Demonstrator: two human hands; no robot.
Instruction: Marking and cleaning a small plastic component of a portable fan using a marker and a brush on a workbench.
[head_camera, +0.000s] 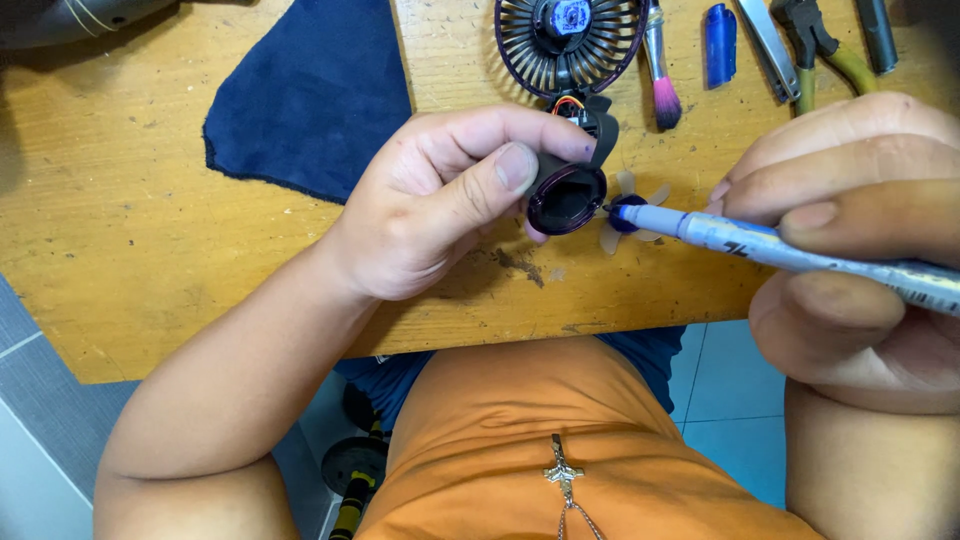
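My left hand (440, 200) grips a small black cylindrical fan base (566, 196), its open end facing me. The base stays joined by thin wires to a round black fan grille (568, 45) lying on the wooden table (150, 260). My right hand (860, 240) holds a pale blue tube-shaped pen-like applicator (740, 238), and its tip touches the rim of the base. Behind the tip, a small clear propeller with a blue hub (628, 215) lies on the table.
A dark blue cloth (310, 95) lies at the back left. Along the far edge are a pink-bristled brush (660, 70), a blue lighter (719, 45), metal tweezers (770, 50), and yellow-handled pliers (820, 50). Dumbbells (355, 465) sit on the tiled floor.
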